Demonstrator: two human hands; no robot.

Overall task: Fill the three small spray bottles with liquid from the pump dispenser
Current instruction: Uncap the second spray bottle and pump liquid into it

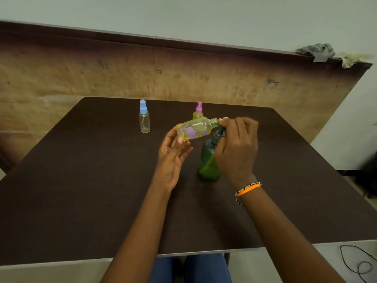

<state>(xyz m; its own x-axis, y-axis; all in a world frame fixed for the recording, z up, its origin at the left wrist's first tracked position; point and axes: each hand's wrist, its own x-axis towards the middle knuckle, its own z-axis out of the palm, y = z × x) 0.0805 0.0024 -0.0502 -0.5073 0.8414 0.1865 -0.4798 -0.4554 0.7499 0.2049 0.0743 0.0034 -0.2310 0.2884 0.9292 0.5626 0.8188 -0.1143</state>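
Observation:
My left hand (173, 156) holds a yellow spray bottle (194, 128) with a purple print, tilted almost flat, its uncapped threaded neck pointing right. The neck sits at the nozzle of the green pump dispenser (208, 162), which stands upright on the dark table (81, 190). My right hand (234, 144) is curled over the dark pump head, fingers on top of it. A clear bottle with a blue spray cap (144, 117) stands at the back left. Another yellow bottle with a pink spray cap (198, 111) stands behind the held one, mostly hidden.
A brown board leans against the wall behind the table. Crumpled cloths (318, 52) lie on its top right corner. A black cable (361, 266) lies on the floor at the lower right. My knees show below the table's front edge.

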